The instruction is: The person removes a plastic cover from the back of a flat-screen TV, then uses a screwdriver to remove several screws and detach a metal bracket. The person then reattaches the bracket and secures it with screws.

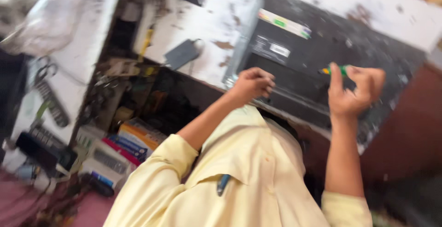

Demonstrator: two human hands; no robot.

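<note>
Pretty blurry shot, tilted too. There's a big black panel point(322, 57) lying flat on a scuffed white bench point(207, 20), looks like the back of some flat device, with a couple of stickers near its upper left corner.

Right hand point(354, 91) is over the panel's right half, fingers curled tight around a green screwdriver point(335, 70). Only the green handle pokes out to the left of the fist, with a bit of yellow at its end. The tip is hidden, so can't tell if it's touching the panel.

Left hand point(252, 83) is at the panel's near left edge, closed into a loose fist. Looks like it's resting on or gripping the edge, but it's too smeared to say if anything's inside it.

Both arms come out of pale yellow sleeves point(156, 172); there's a blue pen point(223, 183) clipped in the shirt below the panel.

Left of the panel: a small grey box point(182, 53) on the bench, then shelves point(115, 116) crammed with clutter and colourful cartons point(131, 144).
</note>
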